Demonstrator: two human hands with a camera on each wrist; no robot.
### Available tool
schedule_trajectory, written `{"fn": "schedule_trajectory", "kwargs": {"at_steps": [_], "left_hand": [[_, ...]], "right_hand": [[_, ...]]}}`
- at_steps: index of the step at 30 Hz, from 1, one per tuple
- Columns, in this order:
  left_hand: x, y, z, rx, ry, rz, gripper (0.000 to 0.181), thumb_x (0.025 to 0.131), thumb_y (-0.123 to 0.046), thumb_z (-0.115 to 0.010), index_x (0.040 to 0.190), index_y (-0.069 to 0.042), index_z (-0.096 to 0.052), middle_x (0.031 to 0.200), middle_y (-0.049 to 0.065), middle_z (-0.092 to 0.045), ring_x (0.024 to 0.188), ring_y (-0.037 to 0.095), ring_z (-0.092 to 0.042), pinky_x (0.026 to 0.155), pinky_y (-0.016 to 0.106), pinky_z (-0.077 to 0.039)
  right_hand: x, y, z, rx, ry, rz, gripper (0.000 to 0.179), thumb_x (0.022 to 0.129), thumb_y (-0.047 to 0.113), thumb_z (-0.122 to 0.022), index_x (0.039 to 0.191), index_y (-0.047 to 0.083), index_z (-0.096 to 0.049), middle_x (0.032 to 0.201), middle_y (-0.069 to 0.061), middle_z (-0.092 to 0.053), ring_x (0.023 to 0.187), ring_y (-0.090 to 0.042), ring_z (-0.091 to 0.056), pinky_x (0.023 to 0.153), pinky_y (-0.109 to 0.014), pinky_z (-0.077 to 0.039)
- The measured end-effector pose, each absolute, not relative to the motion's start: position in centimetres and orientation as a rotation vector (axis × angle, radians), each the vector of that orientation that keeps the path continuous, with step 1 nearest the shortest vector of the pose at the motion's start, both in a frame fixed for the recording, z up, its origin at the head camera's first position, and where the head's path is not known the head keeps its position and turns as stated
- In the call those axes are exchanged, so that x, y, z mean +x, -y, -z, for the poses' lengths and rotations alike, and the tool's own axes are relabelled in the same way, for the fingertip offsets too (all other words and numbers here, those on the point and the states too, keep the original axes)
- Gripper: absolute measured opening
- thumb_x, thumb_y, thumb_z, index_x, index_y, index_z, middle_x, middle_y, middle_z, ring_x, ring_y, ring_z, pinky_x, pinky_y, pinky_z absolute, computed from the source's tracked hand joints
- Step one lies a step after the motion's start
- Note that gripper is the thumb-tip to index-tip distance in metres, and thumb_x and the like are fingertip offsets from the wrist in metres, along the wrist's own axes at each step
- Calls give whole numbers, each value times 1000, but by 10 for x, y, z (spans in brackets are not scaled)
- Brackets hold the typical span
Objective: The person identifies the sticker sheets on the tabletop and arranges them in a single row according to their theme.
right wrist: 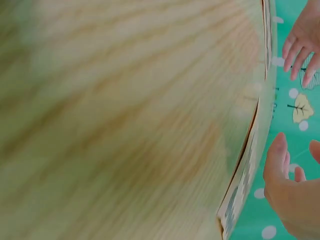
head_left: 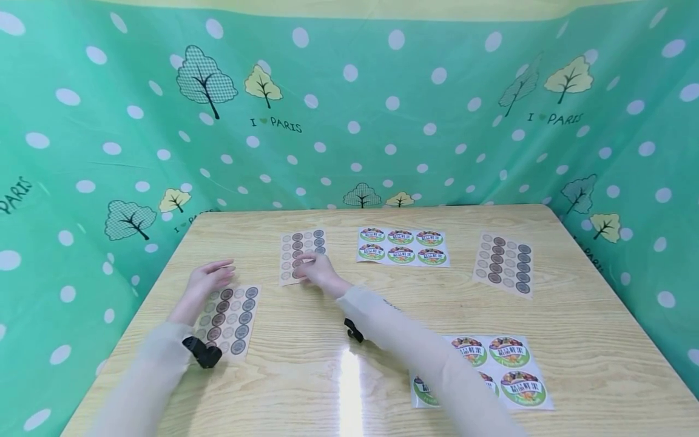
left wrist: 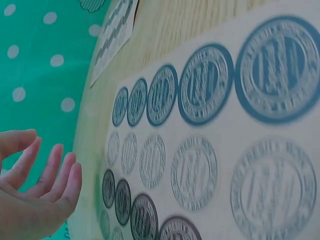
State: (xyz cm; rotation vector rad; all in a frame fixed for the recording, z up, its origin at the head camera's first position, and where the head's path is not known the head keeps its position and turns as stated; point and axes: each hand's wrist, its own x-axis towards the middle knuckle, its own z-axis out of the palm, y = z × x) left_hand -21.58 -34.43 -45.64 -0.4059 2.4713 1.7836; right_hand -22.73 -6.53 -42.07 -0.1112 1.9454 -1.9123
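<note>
My left hand [head_left: 206,284] hovers over the upper left of a sticker sheet [head_left: 233,318] with rows of round brown, pale and blue-grey seals. In the left wrist view its fingers [left wrist: 55,175] are loosely bent and hold nothing, and the sheet fills the right side. My right hand [head_left: 322,272] is over the right edge of a similar seal sheet [head_left: 287,255] farther back, covering part of it. The right wrist view shows this hand [right wrist: 295,195] with thumb and fingers apart, nothing between them; the sheet's edge [right wrist: 240,185] is seen nearly side-on.
A sheet of colourful oval stickers [head_left: 401,247] lies at the back middle, and a similar one [head_left: 537,364] at the front right, partly under my right sleeve [head_left: 426,352]. Another seal sheet [head_left: 503,264] lies back right. A green dotted curtain [head_left: 349,121] surrounds the wooden table [head_left: 306,364].
</note>
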Motion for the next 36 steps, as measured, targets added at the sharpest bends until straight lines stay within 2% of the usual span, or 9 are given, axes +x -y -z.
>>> {"fn": "schedule_trajectory", "kwargs": {"at_steps": [4, 10, 12, 16, 20, 24, 28, 36], "left_hand": [[-226, 337, 462, -389, -2468, -1804, 55, 85, -35, -57, 129, -6, -43, 121, 10, -51, 83, -2, -57, 77, 17, -48], [-227, 313, 455, -344, -2446, -1836, 56, 86, -36, -55, 129, -3, -42, 125, 17, -47, 83, -3, -55, 76, 14, -48], [-223, 302, 447, -372, -2449, -1831, 54, 86, -35, -55, 128, -3, -44, 126, 18, -47, 87, 2, -57, 78, 17, -48], [-217, 283, 431, -323, -2458, -1781, 50, 90, -31, -49, 129, 0, -41, 129, 22, -42, 108, 22, -52, 91, 31, -44], [-218, 270, 425, -354, -2451, -1760, 46, 91, -27, -47, 129, -2, -42, 128, 20, -44, 109, 22, -51, 93, 35, -42], [-220, 261, 426, -347, -2422, -1804, 42, 91, -19, -45, 129, 1, -41, 128, 22, -44, 109, 24, -51, 93, 35, -42], [-221, 255, 425, -335, -2353, -1861, 40, 93, -13, -40, 130, 3, -37, 131, 25, -38, 117, 33, -42, 96, 37, -39], [-226, 246, 427, -360, -2274, -1908, 41, 93, -7, -37, 132, 5, -32, 135, 25, -32, 121, 35, -36, 100, 37, -34]], "right_hand": [[-235, 58, 422, -88, -1989, 1918, 41, 79, -2, -58, 119, -3, -49, 98, -20, -61, 89, -33, -59, 77, -38, -51], [-241, 44, 421, -98, -2037, 1905, 40, 80, -1, -56, 119, -3, -49, 98, -18, -60, 92, -32, -58, 78, -36, -51], [-242, 40, 420, -96, -2047, 1898, 40, 80, 0, -56, 119, -2, -49, 99, -17, -60, 93, -32, -58, 79, -36, -51], [-245, 33, 421, -85, -2063, 1887, 39, 81, 2, -55, 119, -2, -49, 100, -17, -60, 94, -32, -58, 81, -38, -50], [-247, 27, 423, -82, -2068, 1880, 38, 82, 3, -54, 119, -2, -50, 101, -20, -60, 88, -32, -57, 80, -42, -48], [-247, 24, 422, -68, -2084, 1873, 37, 84, 3, -51, 121, 0, -50, 106, -23, -56, 84, -30, -54, 81, -43, -47], [-248, 21, 423, -38, -2065, 1895, 37, 86, 5, -49, 123, 0, -48, 112, -21, -54, 94, -31, -52, 86, -39, -46], [-250, 16, 426, -5, -2055, 1876, 38, 90, 13, -47, 127, 3, -45, 120, -15, -51, 108, -27, -49, 93, -35, -41]]}}
